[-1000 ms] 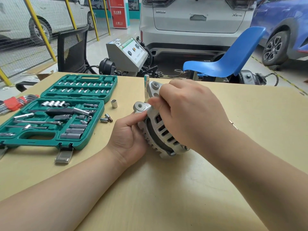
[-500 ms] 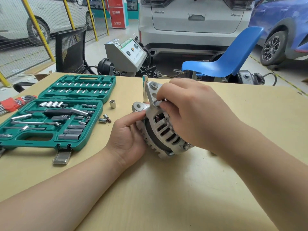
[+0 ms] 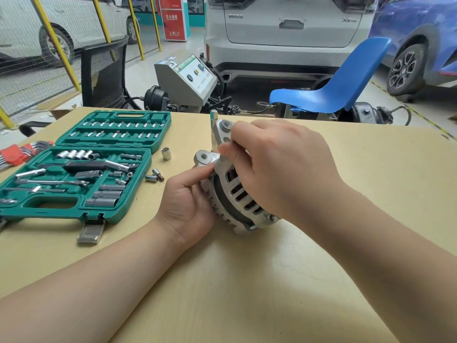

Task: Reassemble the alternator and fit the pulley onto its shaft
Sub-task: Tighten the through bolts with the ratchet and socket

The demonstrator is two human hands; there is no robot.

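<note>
The silver alternator [image 3: 236, 194] stands on its edge in the middle of the tan table [image 3: 247, 280], its slotted housing and two mounting ears facing me. My left hand [image 3: 188, 201] cups its left side, with the thumb on the lower ear. My right hand [image 3: 279, 164] lies over the top and right of the housing, fingertips pinched on a small part near the top rim; that part is mostly hidden. A slim steel tool [image 3: 214, 129] stands upright just behind the upper ear. No pulley is visible.
An open green socket set case [image 3: 81, 169] lies at the left, with loose sockets [image 3: 166, 153] [image 3: 154, 176] beside it. Red-holdered hex keys [image 3: 17, 154] sit at the far left edge. Beyond the table stand a blue chair [image 3: 333, 92], a grey test machine [image 3: 188, 80] and parked cars.
My right hand's fingers have shifted slightly on the top rim of the alternator, exposing more of the slotted housing. My left hand has kept its hold.
</note>
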